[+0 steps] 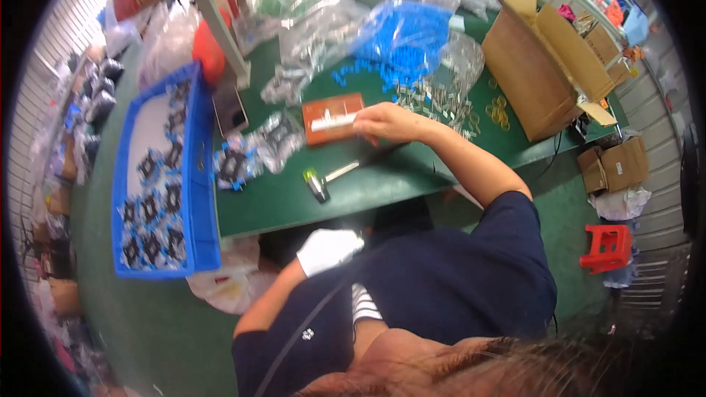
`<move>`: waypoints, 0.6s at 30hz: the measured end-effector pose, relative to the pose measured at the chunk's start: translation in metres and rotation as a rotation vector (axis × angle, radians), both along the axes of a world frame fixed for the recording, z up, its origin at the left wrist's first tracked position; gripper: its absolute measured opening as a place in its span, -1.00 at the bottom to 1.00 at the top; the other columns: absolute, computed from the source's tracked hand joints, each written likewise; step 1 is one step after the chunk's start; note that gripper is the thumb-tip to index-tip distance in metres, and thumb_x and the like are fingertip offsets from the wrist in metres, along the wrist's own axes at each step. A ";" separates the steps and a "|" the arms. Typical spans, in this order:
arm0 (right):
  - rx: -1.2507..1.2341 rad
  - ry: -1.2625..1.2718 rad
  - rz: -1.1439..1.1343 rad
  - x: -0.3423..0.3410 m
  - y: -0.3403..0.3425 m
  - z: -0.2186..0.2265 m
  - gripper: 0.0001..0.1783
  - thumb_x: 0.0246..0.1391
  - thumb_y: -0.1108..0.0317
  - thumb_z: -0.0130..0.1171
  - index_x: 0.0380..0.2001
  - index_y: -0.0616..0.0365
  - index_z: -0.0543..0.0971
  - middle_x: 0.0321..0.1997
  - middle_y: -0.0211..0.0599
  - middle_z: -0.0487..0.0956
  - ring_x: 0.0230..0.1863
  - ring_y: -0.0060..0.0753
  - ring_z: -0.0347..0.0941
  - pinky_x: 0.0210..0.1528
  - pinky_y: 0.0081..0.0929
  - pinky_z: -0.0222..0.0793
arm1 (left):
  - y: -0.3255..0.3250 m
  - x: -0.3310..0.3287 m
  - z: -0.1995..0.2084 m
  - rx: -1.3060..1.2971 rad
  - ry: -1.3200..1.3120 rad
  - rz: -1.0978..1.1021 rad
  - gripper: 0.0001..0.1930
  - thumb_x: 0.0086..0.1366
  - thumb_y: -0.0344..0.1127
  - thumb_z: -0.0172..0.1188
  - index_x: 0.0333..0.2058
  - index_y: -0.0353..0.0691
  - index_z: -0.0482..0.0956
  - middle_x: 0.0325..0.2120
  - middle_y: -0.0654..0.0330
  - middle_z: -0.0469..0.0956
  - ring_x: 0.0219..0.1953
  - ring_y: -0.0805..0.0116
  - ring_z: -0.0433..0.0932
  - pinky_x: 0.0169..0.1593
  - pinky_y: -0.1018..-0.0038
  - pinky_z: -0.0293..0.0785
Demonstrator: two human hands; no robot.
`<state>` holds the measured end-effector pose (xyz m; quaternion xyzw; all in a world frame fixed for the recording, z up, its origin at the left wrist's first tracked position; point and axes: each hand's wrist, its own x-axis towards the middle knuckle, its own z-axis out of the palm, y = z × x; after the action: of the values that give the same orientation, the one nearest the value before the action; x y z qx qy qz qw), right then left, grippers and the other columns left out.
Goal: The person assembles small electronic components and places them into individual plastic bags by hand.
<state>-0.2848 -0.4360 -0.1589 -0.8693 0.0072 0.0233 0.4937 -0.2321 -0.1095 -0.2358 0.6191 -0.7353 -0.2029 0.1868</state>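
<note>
My bare right hand [391,123] reaches over the green table, its fingers pinched together at the right end of a narrow white bar [332,122]. Whatever is between the fingertips is too small to make out. Under the bar lies a flat reddish-brown block [315,108]. A small mallet [318,185] with a black and yellow-green head rests nearer to me, its pale handle pointing right. My left hand [329,250], in a white glove, is low in front of the table's near edge by my body. Its fingers are too blurred to read.
A blue crate [204,165] with several black parts stands at left. Bagged blue pieces [408,33] and loose metal pieces [434,103] lie behind my right hand. Yellowish rings [498,114] and an open cardboard box [529,77] are at right. A red stool [607,246] stands on the floor.
</note>
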 end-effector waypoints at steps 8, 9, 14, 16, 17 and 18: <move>0.131 0.343 0.275 -0.073 0.103 -0.002 -0.64 0.41 0.08 0.10 -0.18 0.18 0.63 -0.44 -0.29 0.60 -0.41 -0.46 0.54 -0.28 -0.39 0.48 | -0.001 -0.003 -0.004 0.099 0.146 0.067 -0.80 0.41 -0.16 0.13 -0.21 -0.07 0.69 -0.39 0.18 0.67 -0.41 0.19 0.63 -0.30 0.35 0.54; 0.121 0.347 0.269 -0.074 0.105 -0.005 -0.61 0.39 0.02 0.09 -0.17 0.16 0.64 -0.45 -0.26 0.61 -0.40 -0.38 0.57 -0.27 -0.34 0.48 | -0.001 -0.003 -0.006 0.093 0.181 0.081 -0.80 0.40 -0.16 0.15 -0.21 -0.07 0.70 -0.38 0.17 0.68 -0.39 0.18 0.64 -0.28 0.35 0.55; -0.006 0.194 0.307 -0.083 0.115 -0.014 -0.54 0.38 -0.09 0.06 -0.17 0.11 0.65 -0.43 -0.13 0.64 -0.38 -0.12 0.60 -0.24 -0.17 0.48 | -0.002 -0.006 0.003 0.152 0.170 0.094 -0.78 0.40 -0.15 0.14 -0.18 -0.08 0.70 -0.35 0.12 0.69 -0.36 0.12 0.65 -0.26 0.33 0.56; -0.128 0.163 0.265 -0.086 0.119 -0.008 -0.53 0.38 -0.08 0.02 -0.23 0.11 0.63 -0.41 -0.08 0.63 -0.32 0.06 0.59 -0.22 -0.06 0.48 | 0.001 -0.006 0.002 0.132 0.185 0.096 -0.78 0.40 -0.14 0.14 -0.17 -0.08 0.70 -0.35 0.11 0.68 -0.36 0.09 0.65 -0.25 0.31 0.55; -0.129 0.163 0.265 -0.088 0.122 -0.006 -0.53 0.38 -0.08 0.02 -0.23 0.11 0.63 -0.41 -0.08 0.63 -0.32 0.06 0.59 -0.22 -0.06 0.48 | 0.001 -0.006 -0.002 0.117 0.228 0.106 -0.77 0.41 -0.14 0.13 -0.17 -0.08 0.69 -0.35 0.10 0.68 -0.35 0.08 0.64 -0.25 0.30 0.55; -0.258 0.103 0.288 -0.090 0.124 -0.003 -0.59 0.38 -0.02 0.05 -0.24 0.12 0.62 -0.38 -0.11 0.64 -0.29 0.07 0.59 -0.21 -0.07 0.50 | 0.002 -0.006 -0.004 0.103 0.271 0.116 -0.77 0.42 -0.13 0.12 -0.17 -0.08 0.68 -0.35 0.08 0.67 -0.35 0.06 0.64 -0.24 0.29 0.54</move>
<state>-0.3744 -0.3120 -0.1618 -0.9151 -0.0891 0.1370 0.3687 -0.2377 -0.1078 -0.2401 0.6361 -0.6552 -0.3108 0.2638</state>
